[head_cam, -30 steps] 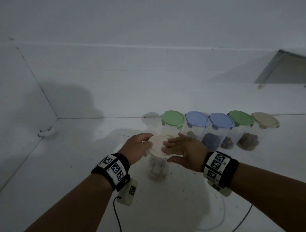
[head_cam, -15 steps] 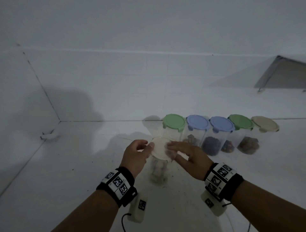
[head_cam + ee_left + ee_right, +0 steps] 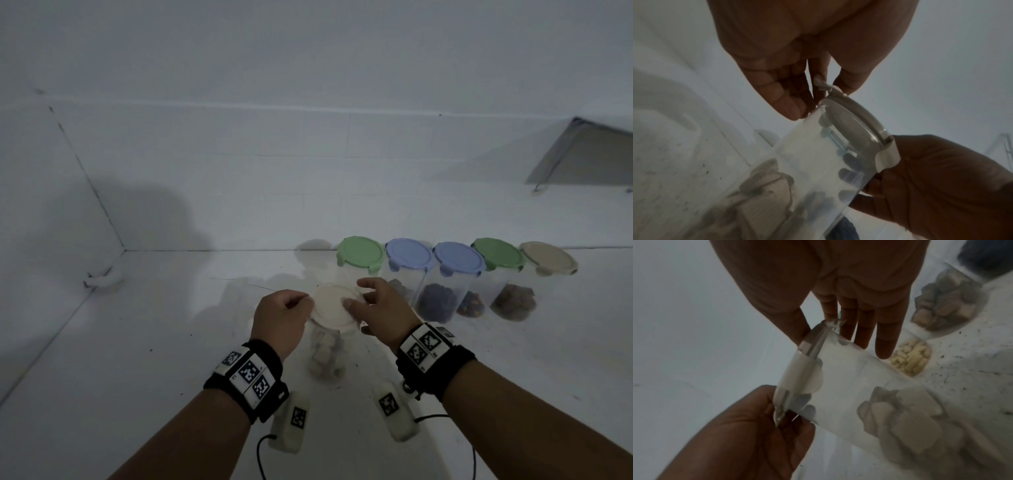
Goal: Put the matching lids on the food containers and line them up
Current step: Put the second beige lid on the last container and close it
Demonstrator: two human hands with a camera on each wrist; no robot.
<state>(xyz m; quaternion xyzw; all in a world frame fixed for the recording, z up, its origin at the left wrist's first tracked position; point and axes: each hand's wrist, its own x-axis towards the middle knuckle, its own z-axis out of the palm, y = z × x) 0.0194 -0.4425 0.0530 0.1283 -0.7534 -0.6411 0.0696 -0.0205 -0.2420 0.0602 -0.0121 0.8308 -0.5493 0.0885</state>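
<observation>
A clear container [image 3: 325, 353] with pale chunks stands on the white counter, a cream lid [image 3: 330, 306] on top. My left hand [image 3: 306, 301] pinches the lid's left clip tab [image 3: 824, 86] between thumb and fingers. My right hand [image 3: 356, 294] has its thumb on the lid's top and its fingers over the far rim. In the right wrist view the near clip flap [image 3: 797, 374] hangs down over the container [image 3: 869, 386], and the right fingers [image 3: 885, 337] lie along the wall behind it. The far clip is hidden.
Behind the hands stands a row of lidded containers: green [image 3: 359, 253], blue [image 3: 409, 255], blue [image 3: 457, 258], green [image 3: 496, 253], beige [image 3: 548, 258]. Walls close in at the back and left. A small white object [image 3: 102, 279] lies in the left corner.
My right hand, pressed flat on the lid a second ago, now has only thumb and fingertips at the rim. My left hand moved from the container's side to the lid's left tab.
</observation>
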